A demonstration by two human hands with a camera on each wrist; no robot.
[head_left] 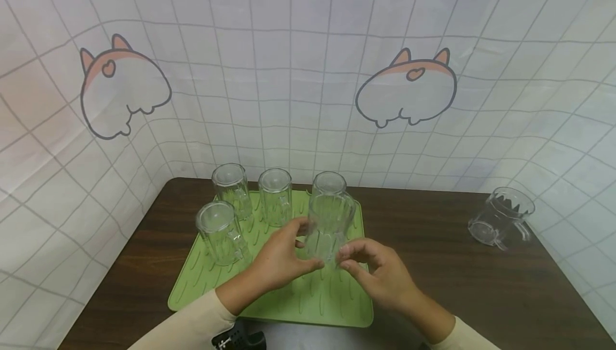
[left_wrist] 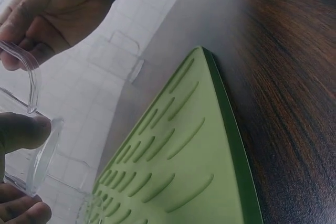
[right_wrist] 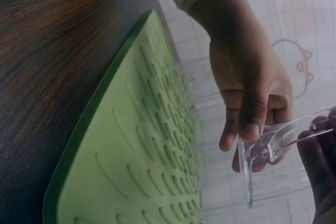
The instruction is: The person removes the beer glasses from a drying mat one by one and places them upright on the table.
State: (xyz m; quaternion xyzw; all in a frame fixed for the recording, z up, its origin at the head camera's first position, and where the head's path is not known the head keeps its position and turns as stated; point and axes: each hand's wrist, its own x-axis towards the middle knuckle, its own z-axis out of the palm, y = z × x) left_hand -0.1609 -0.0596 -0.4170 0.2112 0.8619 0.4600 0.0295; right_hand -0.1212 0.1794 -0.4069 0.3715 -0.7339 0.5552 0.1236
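A clear glass mug [head_left: 324, 238] is held above the green ridged mat [head_left: 269, 307], between both hands. My left hand [head_left: 284, 259] grips its lower part from the left, thumb in front and fingers behind. From the right, my right hand [head_left: 380, 272] pinches the mug's handle [right_wrist: 294, 132] between thumb and fingers. In the right wrist view, the left thumb lies near the mug's thick lower edge [right_wrist: 245, 177]. Behind the held mug stands another mug [head_left: 329, 179], partly hidden by it.
More clear mugs stand bottom up on the mat: one at front left [head_left: 221, 232], one at back left [head_left: 232, 189], one at back middle [head_left: 275, 195]. Far right on the dark wooden table [head_left: 433, 243] is a tilted-looking mug [head_left: 500, 216]. A grid-patterned curtain [head_left: 308, 83] encloses the table.
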